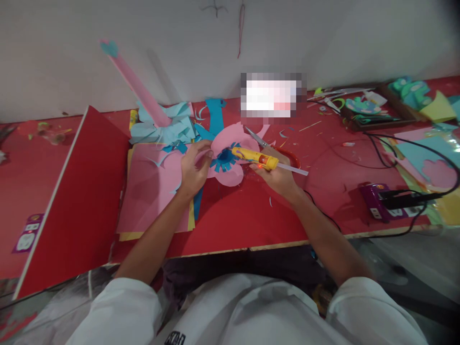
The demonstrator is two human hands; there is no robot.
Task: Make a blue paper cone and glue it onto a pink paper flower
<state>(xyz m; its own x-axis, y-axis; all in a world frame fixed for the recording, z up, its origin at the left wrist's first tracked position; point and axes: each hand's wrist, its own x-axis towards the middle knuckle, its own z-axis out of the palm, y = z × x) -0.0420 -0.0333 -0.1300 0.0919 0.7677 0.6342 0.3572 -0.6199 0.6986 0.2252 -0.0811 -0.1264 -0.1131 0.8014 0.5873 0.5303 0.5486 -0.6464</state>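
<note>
My right hand (278, 177) grips a yellow hot glue gun (257, 158), with a clear glue stick (293, 169) poking out of its back end. The gun's nozzle points left, at the blue fringed paper piece (224, 159) in the middle of a pink paper flower (230, 176). Pinched at the flower's left petal are the fingers of my left hand (196, 167). Behind the glue gun lie scissors (257, 137) with orange-red handles, partly hidden by my right hand.
Pink and yellow sheets (147, 191) lie left, beside an upright red board (72, 201). A pink paper tube (138, 86) rises from light blue paper scraps (172, 124). On the right are a brown tray (391, 120), a purple power box (381, 201) and black cables (442, 191).
</note>
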